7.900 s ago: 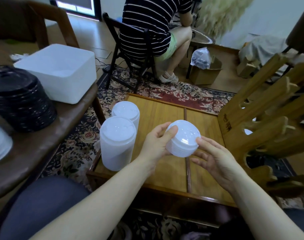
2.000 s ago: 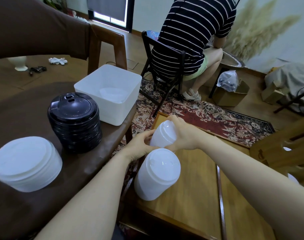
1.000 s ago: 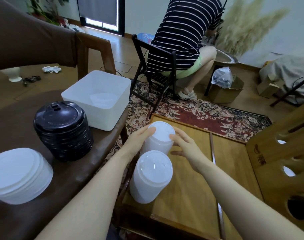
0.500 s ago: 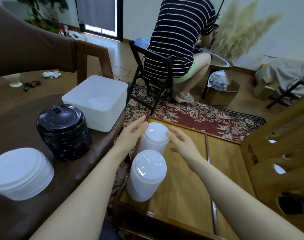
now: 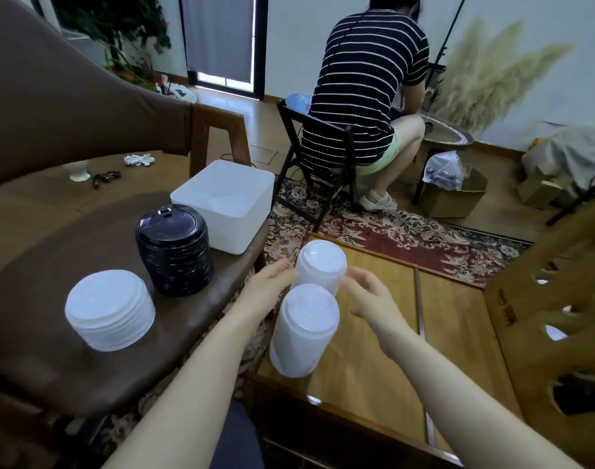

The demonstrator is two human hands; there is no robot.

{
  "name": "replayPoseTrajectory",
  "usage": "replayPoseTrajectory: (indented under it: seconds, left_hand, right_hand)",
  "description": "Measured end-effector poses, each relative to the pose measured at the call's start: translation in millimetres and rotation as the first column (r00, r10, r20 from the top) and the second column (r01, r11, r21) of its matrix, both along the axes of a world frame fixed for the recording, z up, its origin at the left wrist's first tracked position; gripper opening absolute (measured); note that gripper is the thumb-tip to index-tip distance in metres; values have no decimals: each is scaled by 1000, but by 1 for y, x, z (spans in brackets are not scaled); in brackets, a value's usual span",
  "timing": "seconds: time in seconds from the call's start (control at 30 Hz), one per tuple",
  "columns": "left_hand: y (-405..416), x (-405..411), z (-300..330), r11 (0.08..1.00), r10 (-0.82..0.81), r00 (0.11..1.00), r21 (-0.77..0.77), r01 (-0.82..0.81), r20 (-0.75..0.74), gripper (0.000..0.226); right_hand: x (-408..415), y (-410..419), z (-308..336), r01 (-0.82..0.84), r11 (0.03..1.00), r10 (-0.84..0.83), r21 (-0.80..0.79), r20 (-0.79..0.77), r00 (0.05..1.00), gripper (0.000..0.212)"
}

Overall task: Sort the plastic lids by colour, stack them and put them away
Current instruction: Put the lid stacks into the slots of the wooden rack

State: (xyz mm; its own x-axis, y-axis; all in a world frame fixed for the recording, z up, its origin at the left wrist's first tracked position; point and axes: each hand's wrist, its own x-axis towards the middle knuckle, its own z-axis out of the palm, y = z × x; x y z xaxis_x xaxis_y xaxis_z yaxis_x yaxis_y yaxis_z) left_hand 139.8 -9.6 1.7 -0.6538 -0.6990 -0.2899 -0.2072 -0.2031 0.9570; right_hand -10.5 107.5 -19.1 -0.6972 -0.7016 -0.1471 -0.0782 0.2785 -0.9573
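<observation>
Sorted so far: two tall white lid stacks, far [image 5: 321,265] and near [image 5: 304,330], on the bench [image 5: 367,377]; a black stack [image 5: 174,253] and a short white stack [image 5: 110,309] left of them. Left hand [image 5: 269,289] and right hand [image 5: 373,299] flank the far stack, grips wide, empty. Remaining: white box [image 5: 223,204], beyond the left hand, seemingly unfilled.

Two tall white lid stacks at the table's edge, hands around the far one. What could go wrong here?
1. The far white stack and near white stack stand close together by the wooden table's left edge; a nudge from the left hand or right hand could tip one off.
2. Both stacks are tall and narrow, so they probably topple easily.
</observation>
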Motion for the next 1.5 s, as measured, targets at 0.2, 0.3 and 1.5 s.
replayPoseTrajectory:
  seconds: [0.2, 0.3, 1.5]
  left_hand:
    - [8, 10, -20, 987, -70, 997, 144, 66, 22, 34]
    - [8, 9, -21, 990, -37, 999, 133, 37, -5, 30]
    - [89, -17, -80, 946, 185, 947, 308, -99, -264, 76]
  right_hand:
    - [21, 12, -18, -23, 1000, 24, -6, 123, 992, 22]
    - [29, 7, -20, 15, 999, -9, -30, 177, 984, 14]
    - [32, 68, -51, 72, 996, -42, -50, 450, 892, 70]
